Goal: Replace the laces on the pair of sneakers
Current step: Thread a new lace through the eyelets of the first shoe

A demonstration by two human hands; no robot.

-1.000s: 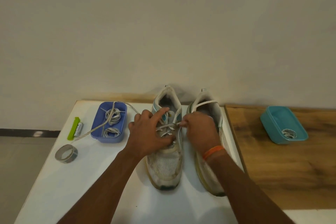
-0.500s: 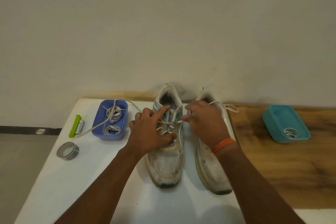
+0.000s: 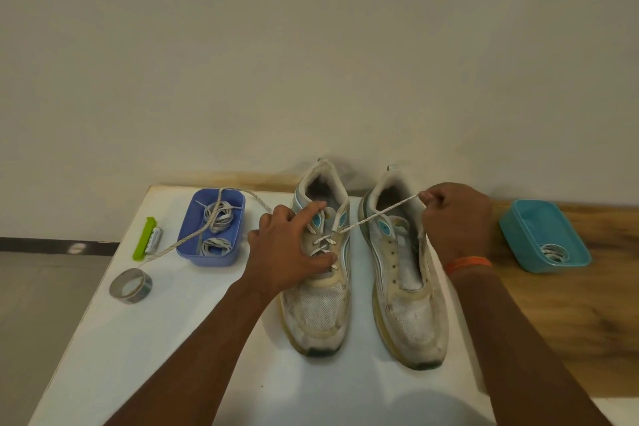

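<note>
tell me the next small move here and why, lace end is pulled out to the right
Probably keep drawing the lace taut with the right hand, then feed its tip into the next open eyelet on the left sneaker. The left hand pins that sneaker's tongue, only its lower eyelets are crossed, and the upper ones look empty. The right sneaker has no lace yet.

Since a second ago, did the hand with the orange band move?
Yes. The right hand pulled the lace rightward, away from the left sneaker, and is now over the right sneaker's far side.
</note>
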